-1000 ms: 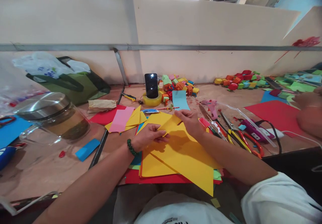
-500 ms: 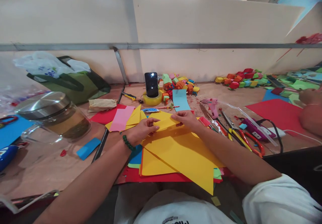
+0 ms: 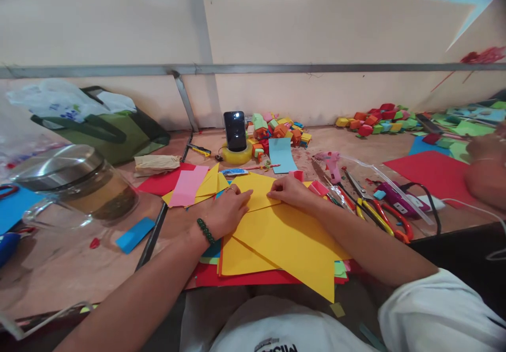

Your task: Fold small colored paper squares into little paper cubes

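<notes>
Between my hands lies a small piece of yellow paper (image 3: 261, 200), low over a larger yellow sheet (image 3: 292, 236). My left hand (image 3: 231, 208), with a green bead bracelet at its wrist, is closed at the left end of the small piece, its index finger along the paper. My right hand (image 3: 291, 193) pinches the other end with thumb and bent fingers. Under the large sheet, several coloured sheets form a stack, with a red sheet (image 3: 249, 279) lowest at the front edge. Folded yellow paper (image 3: 207, 184) and a pink slip (image 3: 190, 185) lie left of my hands.
A phone (image 3: 235, 130) leans upright in a yellow tape roll (image 3: 237, 154), beside a heap of small paper cubes (image 3: 279, 130). A pink glue gun (image 3: 331, 163), scissors (image 3: 358, 186) and pliers (image 3: 395, 220) lie right. A glass teapot (image 3: 95, 188) stands left. Another person's hand (image 3: 488, 178) is far right.
Both hands have lowered the small yellow paper onto the large sheet. My left hand has turned palm down, its fingers pressing over the paper. The view has shifted slightly.
</notes>
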Available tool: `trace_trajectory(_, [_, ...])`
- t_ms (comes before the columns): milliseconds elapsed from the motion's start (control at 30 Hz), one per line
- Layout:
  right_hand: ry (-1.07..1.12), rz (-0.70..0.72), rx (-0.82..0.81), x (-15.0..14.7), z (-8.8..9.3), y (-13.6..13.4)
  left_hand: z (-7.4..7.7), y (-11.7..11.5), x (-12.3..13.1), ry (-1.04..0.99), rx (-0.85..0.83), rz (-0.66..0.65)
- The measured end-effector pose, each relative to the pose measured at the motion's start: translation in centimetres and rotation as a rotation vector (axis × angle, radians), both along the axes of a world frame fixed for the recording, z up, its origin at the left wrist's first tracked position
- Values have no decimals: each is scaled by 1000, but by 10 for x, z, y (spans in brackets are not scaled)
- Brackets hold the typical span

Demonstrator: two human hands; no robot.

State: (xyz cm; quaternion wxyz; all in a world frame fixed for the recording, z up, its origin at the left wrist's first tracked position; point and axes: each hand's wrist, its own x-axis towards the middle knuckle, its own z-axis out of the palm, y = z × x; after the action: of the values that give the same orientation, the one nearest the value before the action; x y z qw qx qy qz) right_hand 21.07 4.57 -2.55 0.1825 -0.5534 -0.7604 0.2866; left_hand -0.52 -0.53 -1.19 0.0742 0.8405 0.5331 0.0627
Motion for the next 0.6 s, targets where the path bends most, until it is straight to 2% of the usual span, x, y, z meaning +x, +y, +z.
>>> trace_trajectory(133, [-169,-36,107,-2,4,-4,-2,-3,5,164,59,-114])
trace_trajectory(233, [-286,19,112,-4,4,-4,-3,-5,7,176,52,-114])
trace_trajectory(400, [-413,150,43,-9,9,3,2,-8,9,181,6,-73])
trace_trajectory(600, [-580,147,-126,-33,33,12,13,-14,13,226,-28,-33])
